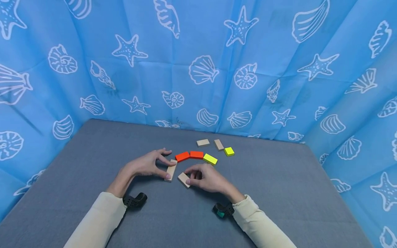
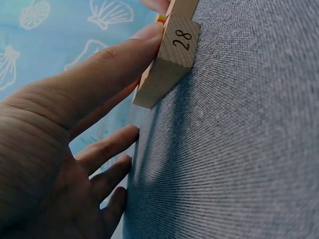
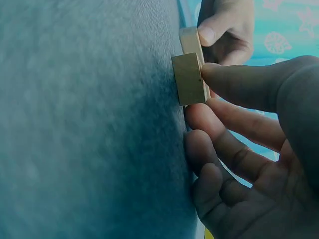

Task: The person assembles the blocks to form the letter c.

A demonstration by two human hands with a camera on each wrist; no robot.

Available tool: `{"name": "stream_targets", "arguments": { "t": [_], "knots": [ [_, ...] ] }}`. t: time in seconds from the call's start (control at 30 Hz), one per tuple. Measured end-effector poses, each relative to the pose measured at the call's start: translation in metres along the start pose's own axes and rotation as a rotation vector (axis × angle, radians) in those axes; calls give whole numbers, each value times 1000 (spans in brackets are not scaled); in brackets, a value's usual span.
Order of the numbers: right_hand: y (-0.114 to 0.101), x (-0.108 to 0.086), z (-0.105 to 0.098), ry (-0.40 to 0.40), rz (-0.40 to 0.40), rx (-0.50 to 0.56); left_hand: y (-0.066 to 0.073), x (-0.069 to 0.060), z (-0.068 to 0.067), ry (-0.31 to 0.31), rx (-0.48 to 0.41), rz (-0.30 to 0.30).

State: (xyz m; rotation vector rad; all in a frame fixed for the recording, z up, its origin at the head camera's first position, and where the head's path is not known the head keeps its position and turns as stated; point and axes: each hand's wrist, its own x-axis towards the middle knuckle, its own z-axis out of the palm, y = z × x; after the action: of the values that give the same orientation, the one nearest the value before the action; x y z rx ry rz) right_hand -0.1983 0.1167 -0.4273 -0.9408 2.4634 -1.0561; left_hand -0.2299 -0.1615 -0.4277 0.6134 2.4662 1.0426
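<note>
On the grey table my left hand [image 1: 147,165] pinches a plain wooden block [image 1: 171,171] between thumb and finger, at its two ends. In the left wrist view this block [image 2: 164,69] shows the number 28 on one end. My right hand [image 1: 209,178] grips a second plain block [image 1: 184,179] close to the right of the first, with a small gap between them in the head view. Beyond them two orange blocks [image 1: 182,156] [image 1: 196,154] and a yellow block [image 1: 210,158] form a curved row.
Behind the row lie two plain blocks [image 1: 203,142] [image 1: 218,144] and another yellow block [image 1: 229,151]. A blue curtain [image 1: 204,93] with white shells and starfish stands along the far edge and both sides of the grey table [image 1: 173,220].
</note>
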Motion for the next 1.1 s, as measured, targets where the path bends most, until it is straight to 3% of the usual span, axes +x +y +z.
{"name": "stream_targets", "arguments": {
  "t": [0.3, 0.63, 1.1],
  "knots": [
    [-11, 0, 16, -59, 9, 63, 0, -1, 1, 8, 3, 15],
    [-21, 0, 32, -33, 47, 127, 0, -1, 0, 5, 4, 13],
    [-25, 1, 39, 13, 81, 125, 0, 0, -1, 2, 3, 10]
  ]
}}
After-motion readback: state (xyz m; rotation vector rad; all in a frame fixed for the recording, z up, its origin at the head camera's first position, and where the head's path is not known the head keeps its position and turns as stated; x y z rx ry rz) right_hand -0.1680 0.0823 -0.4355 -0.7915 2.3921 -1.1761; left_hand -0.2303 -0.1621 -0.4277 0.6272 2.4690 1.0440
